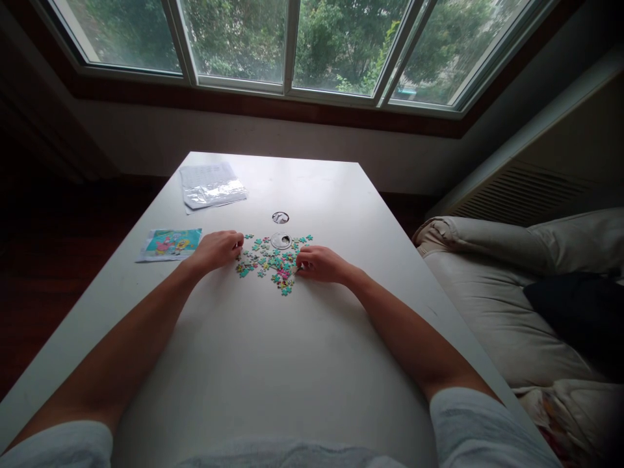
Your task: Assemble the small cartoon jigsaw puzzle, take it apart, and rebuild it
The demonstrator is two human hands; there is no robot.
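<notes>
With puzzle pcs (280,264) spread on the table (234,364) at your 12 o'clock, you work the pile's edges, L hand (219,250) at its 9, R hand (322,263) at its 3, fingers curled, grip unclear; next move likely calls for light fingertip contact.

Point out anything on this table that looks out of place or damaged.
Possibly the round disc: it sits among the loose puzzle pieces, apart from the dark-rimmed circle beyond it, as if lifted out. I see no clear damage.
</notes>
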